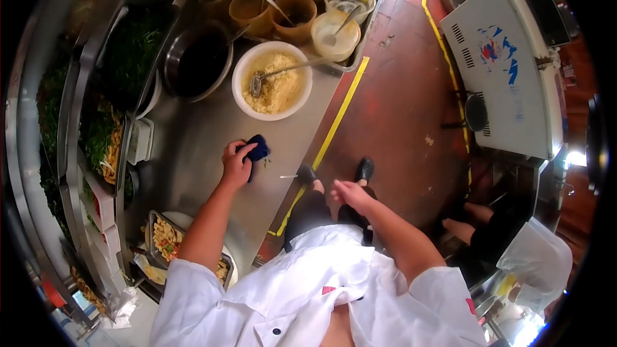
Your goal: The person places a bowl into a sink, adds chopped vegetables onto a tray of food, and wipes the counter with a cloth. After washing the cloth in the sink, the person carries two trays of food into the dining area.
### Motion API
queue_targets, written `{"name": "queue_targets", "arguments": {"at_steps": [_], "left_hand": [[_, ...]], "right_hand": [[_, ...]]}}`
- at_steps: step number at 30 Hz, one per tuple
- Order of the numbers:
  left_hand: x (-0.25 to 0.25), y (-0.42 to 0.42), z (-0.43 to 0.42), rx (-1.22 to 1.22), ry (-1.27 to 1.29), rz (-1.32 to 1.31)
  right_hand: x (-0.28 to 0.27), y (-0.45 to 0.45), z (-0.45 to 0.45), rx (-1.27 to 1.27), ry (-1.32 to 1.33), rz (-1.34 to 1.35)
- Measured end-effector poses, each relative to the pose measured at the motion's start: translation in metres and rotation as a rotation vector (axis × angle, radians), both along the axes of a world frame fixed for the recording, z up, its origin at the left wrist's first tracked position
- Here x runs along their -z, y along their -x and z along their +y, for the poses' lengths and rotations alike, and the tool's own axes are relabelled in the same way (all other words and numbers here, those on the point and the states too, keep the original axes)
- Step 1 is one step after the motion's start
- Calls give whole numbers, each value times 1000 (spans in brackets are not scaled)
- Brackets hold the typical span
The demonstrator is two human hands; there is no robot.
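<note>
My left hand (236,159) presses a dark blue cloth (258,148) onto the steel counter (218,122), fingers closed over its near side. A few small crumbs lie beside the cloth. Just beyond it stands a white bowl (238,93) of chopped pale yellow food (279,93), probably minced garlic, with a metal ladle (256,85) resting in it. My right hand (350,194) hangs in front of my body, off the counter, its fingers loosely curled; nothing shows in it. A thin white strip (288,177) appears near the counter edge, between the hands.
Left of the bowl is a metal pot (168,67) of dark liquid. Several sauce tubs (250,13) with spoons fill a tray at the back. Greens and other ingredients line the left shelf. A white freezer (514,109) stands across the red floor (398,115); another person's legs (459,228) are at right.
</note>
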State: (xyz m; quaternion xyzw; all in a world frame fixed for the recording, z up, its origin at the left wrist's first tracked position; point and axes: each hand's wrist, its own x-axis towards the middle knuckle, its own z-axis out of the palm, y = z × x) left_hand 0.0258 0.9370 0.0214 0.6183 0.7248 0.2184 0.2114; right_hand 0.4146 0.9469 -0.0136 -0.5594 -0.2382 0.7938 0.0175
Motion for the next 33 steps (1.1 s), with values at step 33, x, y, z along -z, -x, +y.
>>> {"name": "queue_targets", "arguments": {"at_steps": [33], "left_hand": [[-149,-195,-166,-636,111,-1937]], "right_hand": [[-60,52,-97,807,357,568]]}}
